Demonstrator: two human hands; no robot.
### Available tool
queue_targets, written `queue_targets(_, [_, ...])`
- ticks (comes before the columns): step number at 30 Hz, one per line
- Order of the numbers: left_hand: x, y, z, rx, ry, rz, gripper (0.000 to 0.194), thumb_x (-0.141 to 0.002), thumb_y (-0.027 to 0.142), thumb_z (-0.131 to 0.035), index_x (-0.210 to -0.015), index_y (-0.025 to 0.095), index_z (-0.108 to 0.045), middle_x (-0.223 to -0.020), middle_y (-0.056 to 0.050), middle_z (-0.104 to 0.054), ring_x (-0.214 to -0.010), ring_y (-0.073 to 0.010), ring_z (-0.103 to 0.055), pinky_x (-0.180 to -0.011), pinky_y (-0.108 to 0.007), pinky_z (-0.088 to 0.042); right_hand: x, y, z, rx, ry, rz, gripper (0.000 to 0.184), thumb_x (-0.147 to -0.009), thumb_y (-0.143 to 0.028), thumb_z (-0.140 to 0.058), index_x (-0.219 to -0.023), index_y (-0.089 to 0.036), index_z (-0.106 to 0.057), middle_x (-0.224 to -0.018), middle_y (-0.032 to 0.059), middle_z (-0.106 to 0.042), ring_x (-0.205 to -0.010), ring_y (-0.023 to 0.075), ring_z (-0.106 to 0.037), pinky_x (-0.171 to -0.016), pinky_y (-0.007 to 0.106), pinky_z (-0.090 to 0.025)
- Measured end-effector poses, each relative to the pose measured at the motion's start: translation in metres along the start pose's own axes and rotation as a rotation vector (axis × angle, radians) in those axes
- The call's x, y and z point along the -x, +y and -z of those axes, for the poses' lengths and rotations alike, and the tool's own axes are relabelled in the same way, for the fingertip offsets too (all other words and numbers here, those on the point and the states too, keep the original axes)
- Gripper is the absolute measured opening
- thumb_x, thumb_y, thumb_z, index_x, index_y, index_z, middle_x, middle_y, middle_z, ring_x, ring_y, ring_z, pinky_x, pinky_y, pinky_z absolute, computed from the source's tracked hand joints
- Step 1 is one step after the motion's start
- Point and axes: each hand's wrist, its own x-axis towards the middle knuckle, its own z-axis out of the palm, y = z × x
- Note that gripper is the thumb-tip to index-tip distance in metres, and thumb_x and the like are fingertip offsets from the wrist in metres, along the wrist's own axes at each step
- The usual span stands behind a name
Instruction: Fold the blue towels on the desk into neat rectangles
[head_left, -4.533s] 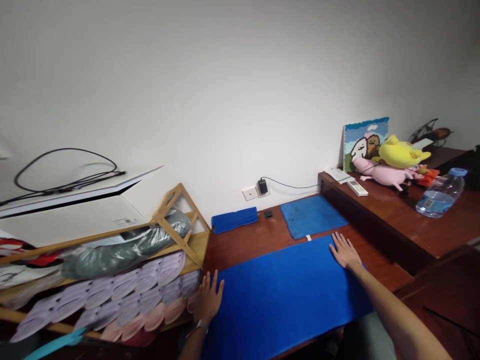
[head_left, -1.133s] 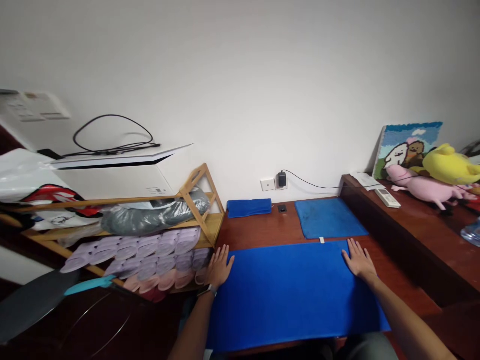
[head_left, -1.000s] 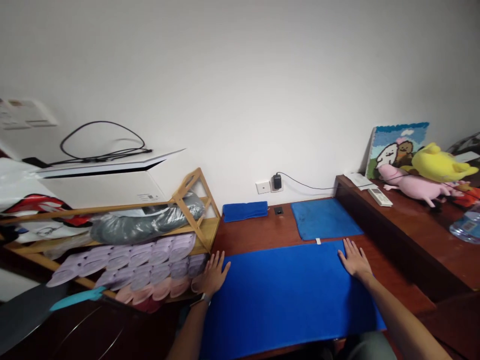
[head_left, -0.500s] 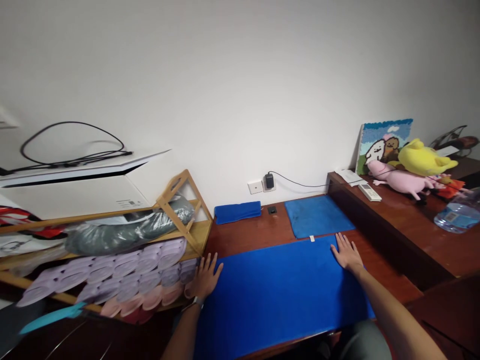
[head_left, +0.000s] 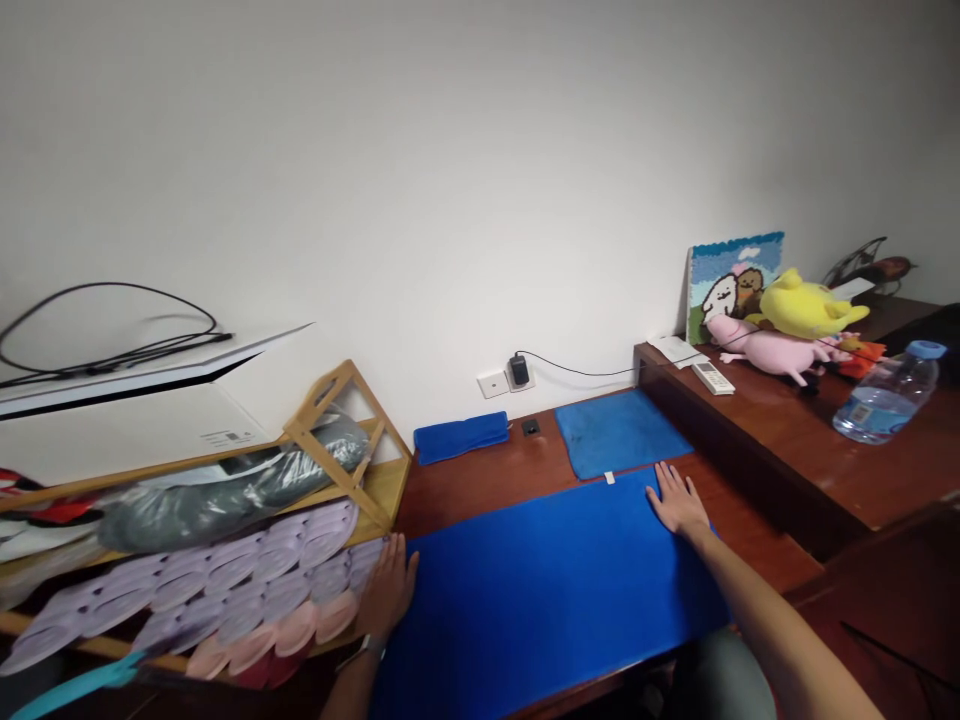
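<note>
A large blue cloth (head_left: 540,590) lies spread over the front of the wooden desk. My right hand (head_left: 679,502) rests on its far right corner, fingers spread. At the cloth's left edge is my left hand (head_left: 388,588), fingers stretched out and thumb apart; it wears a watch-like band at the wrist. Neither hand grips anything. Behind the large cloth lies a smaller, lighter blue cloth (head_left: 622,432) with a white tag at its near edge. A folded blue cloth (head_left: 461,438) lies against the wall.
To the left stands a wooden rack (head_left: 390,480) with lilac and pink slippers (head_left: 225,570). A white box (head_left: 150,420) sits on top. On the raised right surface are plush toys (head_left: 772,345), a remote (head_left: 713,378) and a water bottle (head_left: 889,395). A charger (head_left: 519,370) is plugged into the wall.
The view has shifted a little, so most things appear farther left and the whole bottle now shows. Both hands stay at the cloth's edges, fingers still outstretched.
</note>
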Motion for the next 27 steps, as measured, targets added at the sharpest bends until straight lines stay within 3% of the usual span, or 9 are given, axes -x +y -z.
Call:
queue_targets(3, [-0.012,0.085,0.022,0.053,0.000,-0.173,0.065,-0.103,0.041,-0.029,-0.153,0.004,-0.047,-0.162,-0.021,-0.046,-0.153,-0.0334,-0.039,-0.124,-0.051,-0.036,0.000,0.000,0.000,-0.013,0.009,0.004,0.078,-0.103,-0.056,-0.013,-0.169,-0.013,-0.012,-0.175,0.0059,-0.015,-0.162,0.0224,-0.008,-0.131,0.049,-0.005])
queue_targets(8, [-0.017,0.295,0.049,0.248,-0.138,-0.505,0.064,-0.108,0.047,-0.022,-0.161,0.015,-0.037,-0.169,-0.012,-0.037,-0.158,-0.0257,-0.030,-0.129,-0.048,-0.026,0.002,0.000,0.003,-0.008,-0.003,0.006,0.079,-0.103,-0.057,-0.012,-0.168,-0.013,-0.013,-0.175,0.0055,-0.015,-0.162,0.0223,-0.008,-0.131,0.048,-0.006])
queue_targets(10, [-0.010,0.363,0.048,0.334,-0.190,-0.602,0.065,-0.108,0.050,-0.019,-0.164,0.019,-0.030,-0.171,-0.008,-0.031,-0.159,-0.0229,-0.025,-0.131,-0.046,-0.024,0.003,-0.001,0.003,0.016,-0.007,0.002,0.080,-0.102,-0.056,-0.012,-0.168,-0.012,-0.013,-0.175,0.0049,-0.014,-0.162,0.0223,-0.008,-0.131,0.048,-0.006])
queue_targets(12, [-0.001,0.406,0.042,0.381,-0.226,-0.637,0.067,-0.108,0.052,-0.019,-0.166,0.018,-0.026,-0.172,-0.008,-0.030,-0.160,-0.0223,-0.021,-0.132,-0.046,-0.021,0.003,-0.001,0.002,0.036,-0.006,-0.002,0.080,-0.102,-0.056,-0.011,-0.168,-0.011,-0.013,-0.175,0.0045,-0.014,-0.162,0.0227,-0.008,-0.131,0.048,-0.007])
queue_targets(14, [0.005,0.420,0.034,0.397,-0.267,-0.603,0.070,-0.107,0.054,-0.018,-0.166,0.017,-0.025,-0.172,-0.009,-0.030,-0.160,-0.0224,-0.021,-0.132,-0.046,-0.020,0.003,0.001,0.000,0.044,-0.001,0.000,0.080,-0.102,-0.056,-0.010,-0.168,-0.010,-0.014,-0.175,0.0051,-0.015,-0.162,0.0233,-0.008,-0.131,0.049,-0.008])
queue_targets(16, [0.007,0.406,0.027,0.398,-0.284,-0.545,0.071,-0.107,0.056,-0.017,-0.166,0.018,-0.025,-0.172,-0.009,-0.029,-0.160,-0.0220,-0.021,-0.132,-0.046,-0.019,0.003,0.003,-0.004,0.043,0.013,0.009,0.082,-0.101,-0.057,-0.010,-0.168,-0.010,-0.015,-0.174,0.0065,-0.017,-0.162,0.0243,-0.010,-0.131,0.050,-0.010])
queue_targets(18, [0.007,0.367,0.022,0.374,-0.269,-0.470,0.071,-0.107,0.056,-0.017,-0.166,0.018,-0.026,-0.173,-0.009,-0.028,-0.161,-0.0217,-0.020,-0.132,-0.046,-0.018,0.002,0.006,-0.008,0.037,0.027,0.024,0.083,-0.101,-0.058,-0.009,-0.167,-0.009,-0.017,-0.174,0.0081,-0.019,-0.162,0.0256,-0.012,-0.130,0.051,-0.011])
queue_targets(25, [0.018,0.137,0.026,0.090,-0.199,-0.021,0.073,-0.105,0.056,-0.025,-0.163,0.013,-0.033,-0.170,-0.015,-0.032,-0.158,-0.0297,-0.027,-0.128,-0.051,-0.025,0.001,0.013,-0.016,0.030,0.040,0.030,0.086,-0.099,-0.059,-0.007,-0.167,-0.008,-0.018,-0.174,0.0089,-0.018,-0.161,0.0272,-0.012,-0.130,0.052,-0.011])
queue_targets(27, [0.027,0.079,0.025,0.036,-0.168,0.048,0.073,-0.105,0.055,-0.026,-0.161,0.010,-0.036,-0.168,-0.017,-0.035,-0.157,-0.0322,-0.030,-0.126,-0.053,-0.028,0.001,0.013,-0.016,0.031,0.042,0.028,0.086,-0.099,-0.059,-0.009,-0.167,-0.008,-0.018,-0.174,0.0092,-0.018,-0.161,0.0273,-0.012,-0.130,0.052,-0.011])
